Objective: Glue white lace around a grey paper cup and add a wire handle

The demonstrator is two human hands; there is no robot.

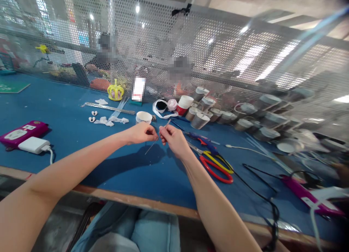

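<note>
My left hand [141, 133] and my right hand [174, 138] meet over the middle of the blue table. Between them slants a thin wire-like rod [151, 148], its lower end pointing down toward the tabletop. The fingers of my right hand pinch its upper part. My left thumb and forefinger are closed on it just beside them. A white paper-like cup [144, 117] stands right behind my left hand. To the right of my right hand lie scissors [216, 167] with red and yellow handles and a blue glue gun [204, 142].
Metal rods [109, 108], white scraps [105, 121] and a yellow crown-shaped piece [115, 92] lie back left. Grey cups [200, 120] crowd the back right before a perforated screen [152, 37]. Magenta devices [27, 134] with cables sit at both sides. A phone [138, 89] stands behind.
</note>
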